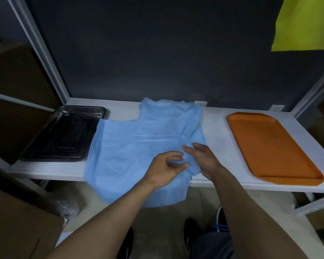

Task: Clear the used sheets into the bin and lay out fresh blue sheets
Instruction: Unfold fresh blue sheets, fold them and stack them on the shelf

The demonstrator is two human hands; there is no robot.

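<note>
Thin blue sheets [131,146] lie crumpled across the middle of the white table [216,131], partly unfolded, with one layer hanging over the front edge. My left hand [166,168] hovers over the sheets near the front edge, fingers loosely curled, holding nothing that I can see. My right hand [204,159] pinches a folded flap of blue sheet between thumb and fingers, just right of the left hand. The flap rises from the pile toward the back right.
A steel tray [64,135] sits at the table's left end, touching the sheets' edge. An orange plastic tray [269,146] lies at the right. A yellow-green sheet [305,23] hangs top right. Cardboard boxes [17,227] stand lower left.
</note>
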